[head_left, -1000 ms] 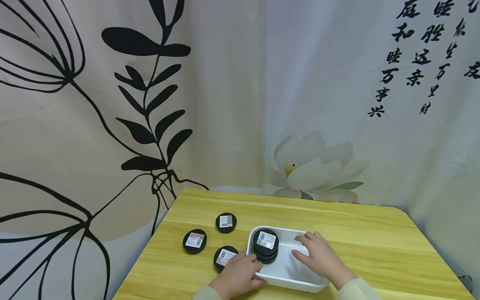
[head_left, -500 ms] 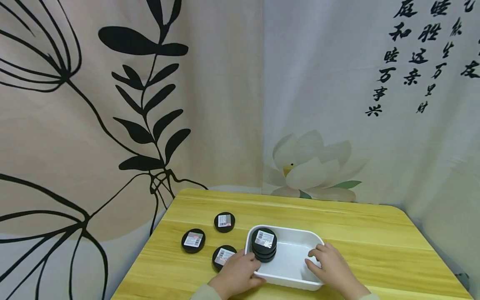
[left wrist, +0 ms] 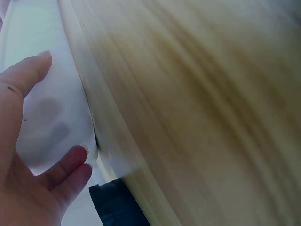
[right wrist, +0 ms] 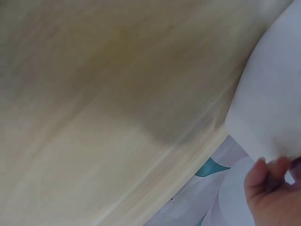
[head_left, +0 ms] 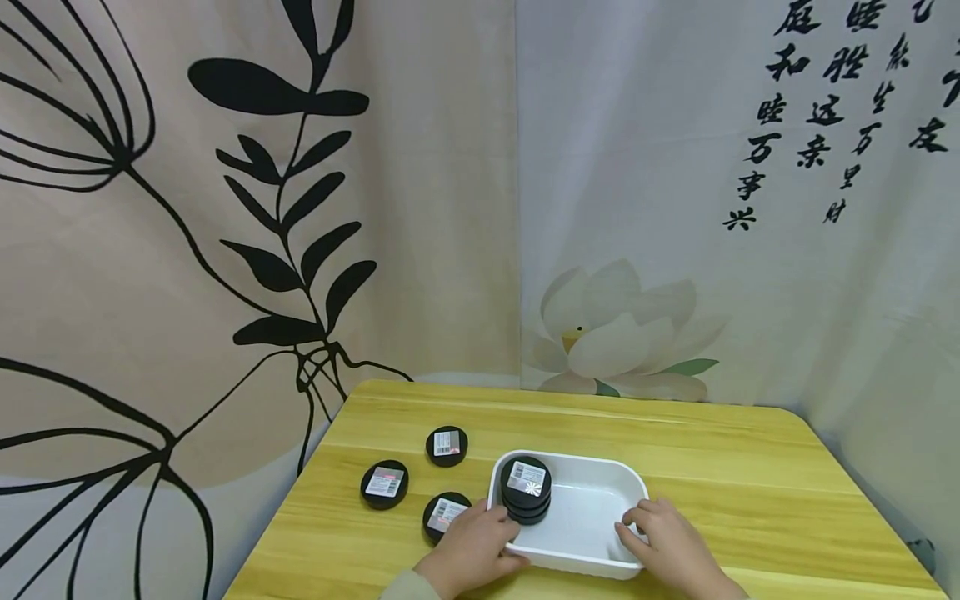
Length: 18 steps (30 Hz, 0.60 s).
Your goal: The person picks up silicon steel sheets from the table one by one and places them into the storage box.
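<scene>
A white rectangular tray [head_left: 588, 517] stands near the table's front. Inside its left end is a stack of flat black round discs [head_left: 527, 487], the top one bearing a barcode label. My left hand [head_left: 476, 546] holds the tray's near left corner, fingertips at the rim, thumb [left wrist: 35, 70] along the outer wall. My right hand [head_left: 671, 542] pinches the rim at the right end with curled fingers; the right wrist view shows its fingertips [right wrist: 258, 172] at the tray wall. Left of the tray lies a labelled black disc [head_left: 442, 515], partly hidden by my left hand.
Two more labelled black discs lie apart on the wooden table [head_left: 750, 483]: one at the back [head_left: 447, 446], one farther left [head_left: 385, 484]. A printed curtain [head_left: 442, 208] hangs behind the table's far edge.
My right hand has moved from above the tray's inside to its right rim, and its fingers have curled there. The left hand stays at the tray's left corner.
</scene>
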### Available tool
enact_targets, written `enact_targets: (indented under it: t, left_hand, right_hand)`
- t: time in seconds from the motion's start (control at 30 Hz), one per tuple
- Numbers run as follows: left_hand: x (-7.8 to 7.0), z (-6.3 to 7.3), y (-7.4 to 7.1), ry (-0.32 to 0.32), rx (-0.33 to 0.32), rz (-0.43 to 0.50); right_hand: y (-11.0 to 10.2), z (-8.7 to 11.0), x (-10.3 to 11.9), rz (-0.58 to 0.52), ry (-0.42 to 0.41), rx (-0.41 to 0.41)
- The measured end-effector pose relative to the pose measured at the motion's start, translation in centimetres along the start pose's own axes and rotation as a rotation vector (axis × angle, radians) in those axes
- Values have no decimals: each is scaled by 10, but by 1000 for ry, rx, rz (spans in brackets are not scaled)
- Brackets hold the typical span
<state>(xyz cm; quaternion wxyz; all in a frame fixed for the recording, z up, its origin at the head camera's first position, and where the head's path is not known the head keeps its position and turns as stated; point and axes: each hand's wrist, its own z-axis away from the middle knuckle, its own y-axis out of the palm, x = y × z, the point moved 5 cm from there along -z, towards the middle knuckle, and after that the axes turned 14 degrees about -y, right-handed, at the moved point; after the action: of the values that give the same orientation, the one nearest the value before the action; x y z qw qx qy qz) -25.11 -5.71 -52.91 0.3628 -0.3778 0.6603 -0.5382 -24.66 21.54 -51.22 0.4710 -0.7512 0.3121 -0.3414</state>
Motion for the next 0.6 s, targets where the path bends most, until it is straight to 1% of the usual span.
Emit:
enact_targets:
  t: [0.07,0.13,0.27,0.4,0.6]
  left_hand:
    - [0,0,0,-4,8,5]
    - [0,0,-1,-8,12,8]
    - [-1,1,-1,-15,12,8]
    - [0,1,0,-19,13,8]
    - [1,0,3,-22,12,0]
  right_hand:
    - [3,1,-1,-39,19,46]
    - [6,2,-2,-75,18,84]
    - [9,5,-1,-89,-27,109]
    - [12,9,0,-87,-50,134]
    - [15,11,2,-161,-45,214]
